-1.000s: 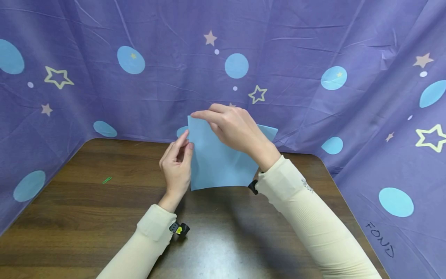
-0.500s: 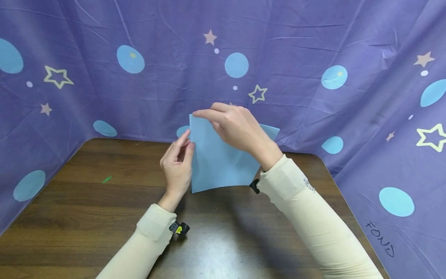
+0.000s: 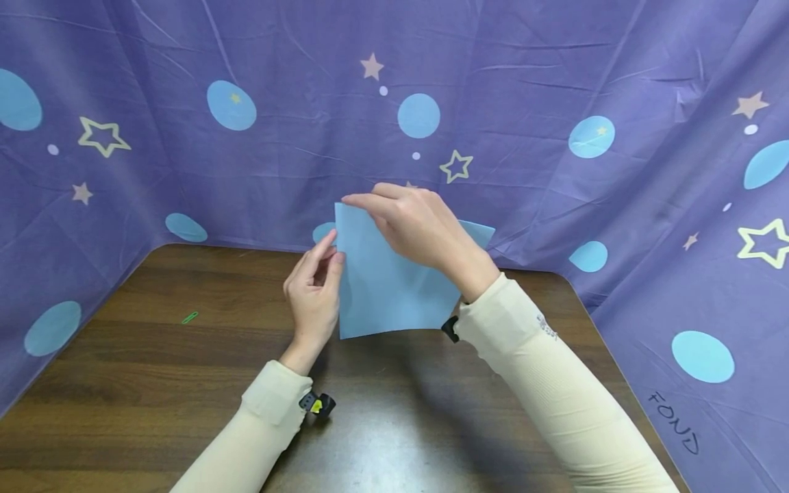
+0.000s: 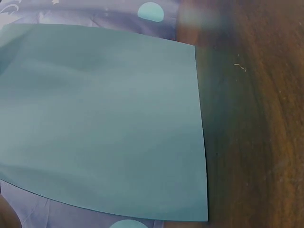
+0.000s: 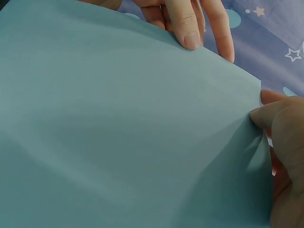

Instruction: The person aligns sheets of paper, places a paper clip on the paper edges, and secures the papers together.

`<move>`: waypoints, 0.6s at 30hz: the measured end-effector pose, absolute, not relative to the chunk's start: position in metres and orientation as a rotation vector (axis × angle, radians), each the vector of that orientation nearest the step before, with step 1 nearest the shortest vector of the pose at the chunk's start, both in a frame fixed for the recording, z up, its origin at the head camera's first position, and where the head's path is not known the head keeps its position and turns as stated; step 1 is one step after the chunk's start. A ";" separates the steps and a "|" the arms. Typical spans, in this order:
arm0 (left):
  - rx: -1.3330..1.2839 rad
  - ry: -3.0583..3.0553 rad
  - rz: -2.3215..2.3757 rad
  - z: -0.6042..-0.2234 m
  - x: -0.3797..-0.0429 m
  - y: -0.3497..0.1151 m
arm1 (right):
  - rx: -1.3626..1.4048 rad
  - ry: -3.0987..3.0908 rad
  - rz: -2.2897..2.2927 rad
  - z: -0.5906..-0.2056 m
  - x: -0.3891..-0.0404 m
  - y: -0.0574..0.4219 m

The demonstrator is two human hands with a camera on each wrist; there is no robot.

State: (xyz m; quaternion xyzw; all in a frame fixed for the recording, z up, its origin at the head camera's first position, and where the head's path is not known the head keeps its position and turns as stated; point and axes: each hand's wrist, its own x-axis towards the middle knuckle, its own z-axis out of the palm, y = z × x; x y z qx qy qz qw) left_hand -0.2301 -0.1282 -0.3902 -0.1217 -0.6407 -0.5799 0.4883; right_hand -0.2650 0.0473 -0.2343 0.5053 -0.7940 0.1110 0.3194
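Note:
A light blue sheet of paper is held up over the table, its face toward me and its lower edge slightly bowed. My right hand pinches the top edge close to the upper left corner, thumb on the near face in the right wrist view. At the sheet's left edge, my left hand pinches it, its thumb over the front and fingers behind. In the left wrist view the paper fills much of the picture, and only a bit of a finger shows at the lower left.
Off to the left, a green paper clip lies on the brown wooden table. A purple curtain with stars and blue spots surrounds the back and sides of the table. The word "FOND" is written on it at right.
Over the last second both hands and the sheet have shifted very slightly to the right. The grips look the same, and the paper clip has stayed in place.

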 end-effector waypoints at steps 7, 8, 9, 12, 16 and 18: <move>-0.292 -1.543 -1.401 -0.389 -0.230 -0.128 | 1.340 -2.072 0.268 -0.234 -0.263 0.048; -0.290 -1.541 -1.401 -0.389 -0.230 -0.128 | 1.341 -2.072 0.264 -0.235 -0.263 0.047; -0.289 -1.540 -1.402 -0.389 -0.230 -0.128 | 1.340 -2.071 0.257 -0.235 -0.263 0.047; -0.287 -1.533 -1.410 -0.390 -0.230 -0.128 | 1.338 -2.068 0.247 -0.236 -0.263 0.047; -0.294 -1.530 -1.411 -0.390 -0.230 -0.128 | 1.334 -2.065 0.245 -0.236 -0.263 0.047; -0.298 -1.530 -1.408 -0.390 -0.231 -0.128 | 1.333 -2.064 0.253 -0.236 -0.263 0.048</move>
